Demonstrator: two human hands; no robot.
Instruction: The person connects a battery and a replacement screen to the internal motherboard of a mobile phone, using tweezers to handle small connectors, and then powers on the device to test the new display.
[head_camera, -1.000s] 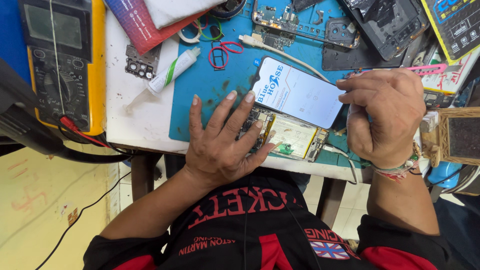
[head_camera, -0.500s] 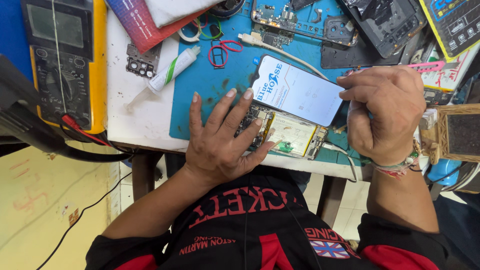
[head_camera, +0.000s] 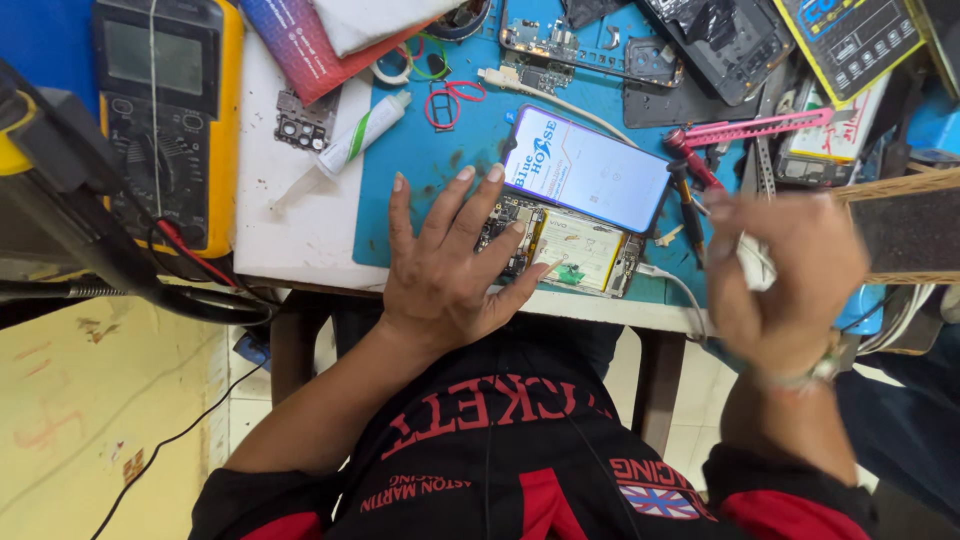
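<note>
The opened phone body (head_camera: 565, 250) lies on the blue work mat (head_camera: 440, 160), near the mat's front edge; its lit display panel (head_camera: 590, 170) is lifted off it and lies just beyond, overlapping its far edge. The left hand (head_camera: 450, 265) rests spread and flat, fingers open, palm at the mat's near edge and fingertips pressing the left end of the phone body. The right hand (head_camera: 785, 280) hovers blurred to the right of the mat, fingers curled around something small and pale; what it is I cannot tell.

The body looks light, stiff and thin, with bare circuitry and a battery exposed, so likely fragile; the outer frame edges seem the safest hold, not the board. The display is probably glass, slick and brittle, and may be tethered by a thin flex; best taken by its long edges.

On the mat's far side lie circuit boards (head_camera: 570, 45), coloured rubber bands (head_camera: 445, 100) and a white glue tube (head_camera: 360, 135); left of the mat stands a yellow multimeter (head_camera: 165, 120); to its right lies a pink cutter (head_camera: 750, 130). The mat tops a cluttered white bench; a pale tiled floor shows below.
</note>
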